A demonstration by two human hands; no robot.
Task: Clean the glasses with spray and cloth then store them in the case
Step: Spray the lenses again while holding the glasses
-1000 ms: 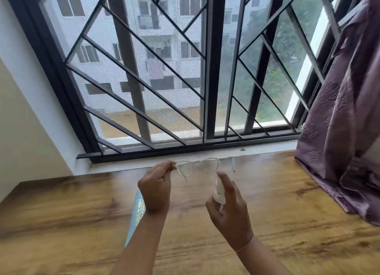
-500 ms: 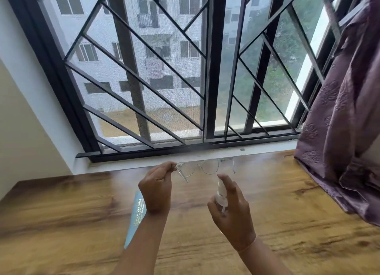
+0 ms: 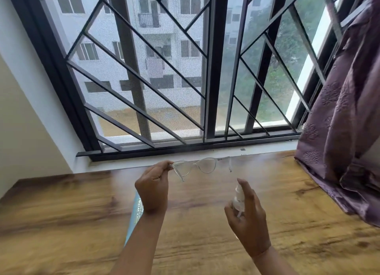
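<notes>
My left hand (image 3: 153, 187) pinches the left corner of a pair of clear-framed glasses (image 3: 202, 165) and holds them up above the wooden table (image 3: 72, 223), temples unfolded. Lower and to the right, my right hand (image 3: 247, 219) grips a small white spray bottle (image 3: 239, 196), index finger on its top, nozzle toward the glasses. A faint mist hangs around the glasses' right side. A light blue cloth or packet (image 3: 134, 217) lies on the table, mostly hidden behind my left forearm. No case is in view.
A window with a black metal grille (image 3: 144, 79) rises right behind the table's far edge. A purple curtain (image 3: 345, 130) hangs at the right and drapes onto the table's right end. A cream wall (image 3: 22, 130) closes the left side.
My right hand with the spray bottle has drawn a little down and to the right, away from the glasses. My left hand keeps the glasses where they were.
</notes>
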